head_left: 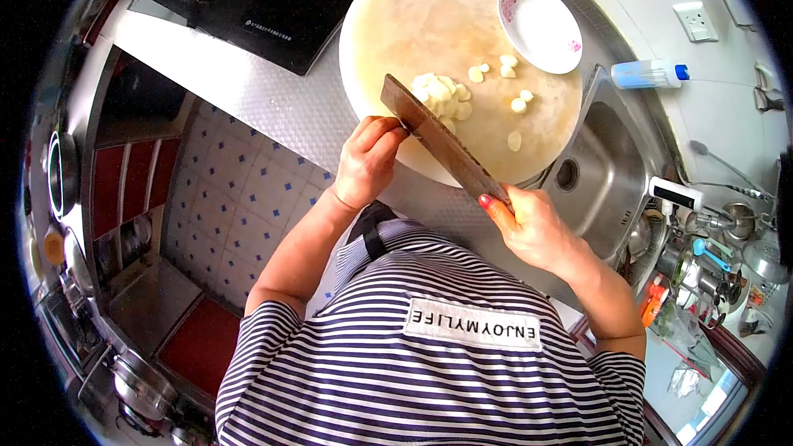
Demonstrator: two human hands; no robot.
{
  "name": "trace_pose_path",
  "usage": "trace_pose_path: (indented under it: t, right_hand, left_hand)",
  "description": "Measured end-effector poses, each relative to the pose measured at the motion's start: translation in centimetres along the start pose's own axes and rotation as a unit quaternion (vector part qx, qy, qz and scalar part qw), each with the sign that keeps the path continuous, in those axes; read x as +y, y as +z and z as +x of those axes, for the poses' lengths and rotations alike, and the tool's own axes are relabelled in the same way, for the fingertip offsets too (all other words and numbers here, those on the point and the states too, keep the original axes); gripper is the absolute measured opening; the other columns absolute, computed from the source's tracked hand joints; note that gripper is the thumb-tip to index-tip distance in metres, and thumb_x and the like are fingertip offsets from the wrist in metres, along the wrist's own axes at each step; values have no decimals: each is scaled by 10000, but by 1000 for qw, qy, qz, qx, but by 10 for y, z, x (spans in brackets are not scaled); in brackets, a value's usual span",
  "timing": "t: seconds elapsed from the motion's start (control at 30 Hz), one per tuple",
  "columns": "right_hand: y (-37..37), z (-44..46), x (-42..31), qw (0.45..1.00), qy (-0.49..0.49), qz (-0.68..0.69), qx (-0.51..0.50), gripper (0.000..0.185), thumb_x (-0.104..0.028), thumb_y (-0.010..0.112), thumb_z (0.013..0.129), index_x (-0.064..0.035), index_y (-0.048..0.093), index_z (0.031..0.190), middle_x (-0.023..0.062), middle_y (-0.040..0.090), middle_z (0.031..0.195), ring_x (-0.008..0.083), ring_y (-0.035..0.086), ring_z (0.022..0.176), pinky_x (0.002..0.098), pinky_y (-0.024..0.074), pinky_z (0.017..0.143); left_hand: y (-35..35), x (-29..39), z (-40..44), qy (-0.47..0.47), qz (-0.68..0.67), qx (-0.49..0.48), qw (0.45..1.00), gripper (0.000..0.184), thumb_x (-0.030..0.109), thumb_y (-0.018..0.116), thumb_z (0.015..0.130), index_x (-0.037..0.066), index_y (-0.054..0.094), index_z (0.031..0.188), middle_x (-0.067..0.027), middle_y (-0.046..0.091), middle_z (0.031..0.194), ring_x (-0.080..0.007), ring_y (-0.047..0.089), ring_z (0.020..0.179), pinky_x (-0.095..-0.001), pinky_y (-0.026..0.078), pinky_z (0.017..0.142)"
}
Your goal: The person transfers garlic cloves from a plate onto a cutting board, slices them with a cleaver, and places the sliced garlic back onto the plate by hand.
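Observation:
My right hand (529, 223) grips the handle of a wide cleaver (442, 144), whose blade slants across the lower part of a round cutting board (388, 12). The fingertips of my left hand (370, 153) are bent together against the near side of the blade; anything between them is hidden. Just beyond the blade lies a heap of pale slices (439, 92). Several small pale pieces (519, 105) are scattered to its right on the board. A white oval dish (538, 29) with pink flowers sits at the board's far right.
Right of the board is a steel sink (599, 173), with a blue-capped bottle (648, 74) beyond it. A black gas stove (264, 16) stands at the upper left. Utensils and jars crowd the far right, near a white device (676, 192).

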State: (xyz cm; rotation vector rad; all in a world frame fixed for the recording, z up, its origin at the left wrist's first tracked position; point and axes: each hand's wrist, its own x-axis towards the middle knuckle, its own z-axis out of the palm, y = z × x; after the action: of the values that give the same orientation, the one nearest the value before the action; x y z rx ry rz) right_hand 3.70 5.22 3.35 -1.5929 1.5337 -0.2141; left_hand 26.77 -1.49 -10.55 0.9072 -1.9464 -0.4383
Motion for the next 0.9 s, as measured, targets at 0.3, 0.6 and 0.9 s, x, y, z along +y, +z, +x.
trace_pose_path:
  t: [0.3, 0.6, 0.9]
  right_hand:
    - [-8, -4, -4, 1000, 14, 2, -17, 187, -136, 578, 959, 36, 619, 1020, 247, 569, 633, 365, 589, 532, 421, 437, 502]
    - [-10, 0, -7, 1000, 4, -13, -27, 174, -128, 577, 954, 36, 609, 1002, 250, 570, 636, 403, 590, 565, 437, 439, 509]
    - [15, 16, 13, 1000, 1, -8, -11, 180, -136, 588, 948, 35, 612, 996, 260, 592, 675, 432, 596, 606, 469, 450, 550]
  left_hand:
    - [-1, -2, -1, -3, 0, -8, 1000, 283, -109, 633, 685, -7, 647, 949, -120, 631, 956, -299, 604, 839, -358, 533, 714]
    - [-1, -2, -2, -5, 1, -7, 1000, 282, -109, 630, 686, -13, 645, 951, -125, 628, 960, -303, 603, 842, -359, 532, 717]
    - [0, -2, 0, -3, 2, -2, 1000, 262, -110, 626, 689, -16, 641, 932, -131, 628, 954, -308, 605, 830, -365, 531, 712]
